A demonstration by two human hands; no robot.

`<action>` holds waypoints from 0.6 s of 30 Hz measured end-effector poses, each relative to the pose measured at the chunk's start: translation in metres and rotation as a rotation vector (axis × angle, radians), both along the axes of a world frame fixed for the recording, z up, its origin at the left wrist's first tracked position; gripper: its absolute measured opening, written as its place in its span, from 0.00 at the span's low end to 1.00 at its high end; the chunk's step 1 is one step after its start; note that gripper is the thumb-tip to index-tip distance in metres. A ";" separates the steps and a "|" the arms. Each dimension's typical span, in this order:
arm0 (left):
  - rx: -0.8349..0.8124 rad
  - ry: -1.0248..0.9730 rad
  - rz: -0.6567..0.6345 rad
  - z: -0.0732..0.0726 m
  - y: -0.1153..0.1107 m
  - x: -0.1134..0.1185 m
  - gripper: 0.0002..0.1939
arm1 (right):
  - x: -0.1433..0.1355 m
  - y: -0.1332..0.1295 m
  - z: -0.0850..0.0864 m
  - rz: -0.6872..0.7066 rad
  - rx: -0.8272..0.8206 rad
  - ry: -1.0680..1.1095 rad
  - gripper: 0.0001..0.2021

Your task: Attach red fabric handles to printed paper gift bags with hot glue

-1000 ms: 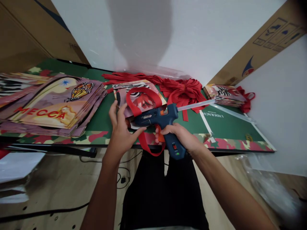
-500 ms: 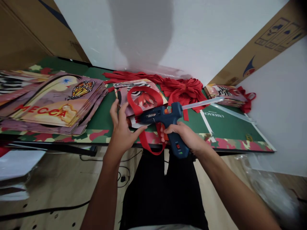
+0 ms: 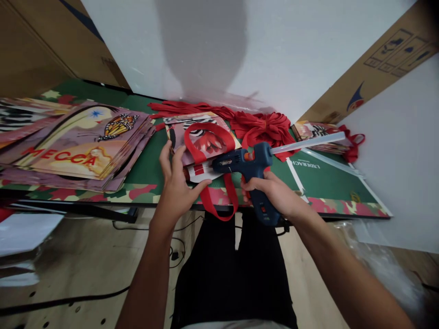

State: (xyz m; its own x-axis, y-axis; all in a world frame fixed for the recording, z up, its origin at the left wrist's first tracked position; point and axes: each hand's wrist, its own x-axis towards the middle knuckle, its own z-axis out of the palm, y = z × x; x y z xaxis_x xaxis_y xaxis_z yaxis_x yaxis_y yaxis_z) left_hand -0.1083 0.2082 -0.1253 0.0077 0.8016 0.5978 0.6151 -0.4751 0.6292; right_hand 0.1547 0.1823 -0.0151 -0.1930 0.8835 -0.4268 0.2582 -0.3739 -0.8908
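Note:
My right hand (image 3: 270, 192) is wrapped round the handle of a dark blue glue gun (image 3: 257, 167), a clear glue stick (image 3: 308, 142) jutting from its back. The nozzle points left over a white flap (image 3: 202, 176) on a small printed bag (image 3: 180, 155). A red ribbon loop (image 3: 228, 137) lies across the bag, and another loop (image 3: 219, 214) hangs past the table's front edge. My left hand (image 3: 176, 187) rests at the bag's left side with fingers spread, its thumb by the flap.
Printed "MECCA" bags (image 3: 82, 151) are stacked at the left. Behind the bag lies a bundle of red ribbons (image 3: 264, 125). Smaller bags (image 3: 318, 132) sit at the right on the green table (image 3: 329, 176). A white panel (image 3: 281, 55) stands behind.
My right hand has drawn the glue gun to the right, and more of the white flap and its red strip shows. My left hand has barely moved.

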 end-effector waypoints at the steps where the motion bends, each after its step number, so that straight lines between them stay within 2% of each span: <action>1: -0.003 -0.009 -0.003 0.000 0.000 0.000 0.54 | 0.000 -0.001 0.003 0.003 -0.003 -0.032 0.08; 6: 0.006 -0.012 -0.002 -0.001 0.000 0.002 0.54 | -0.004 -0.004 0.017 -0.026 0.026 -0.179 0.08; 10: -0.001 -0.010 -0.007 0.001 -0.002 0.004 0.55 | -0.003 -0.004 0.021 -0.060 0.070 -0.283 0.11; 18: -0.007 -0.031 -0.002 0.004 -0.005 0.008 0.55 | -0.007 -0.008 0.028 -0.002 0.136 -0.573 0.15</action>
State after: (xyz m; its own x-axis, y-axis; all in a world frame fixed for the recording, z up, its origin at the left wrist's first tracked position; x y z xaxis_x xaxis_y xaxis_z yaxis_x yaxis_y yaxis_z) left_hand -0.1005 0.2032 -0.1218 -0.0091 0.8061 0.5917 0.5938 -0.4717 0.6518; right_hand 0.1475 0.1739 0.0134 0.0365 0.9379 -0.3450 0.7121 -0.2666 -0.6495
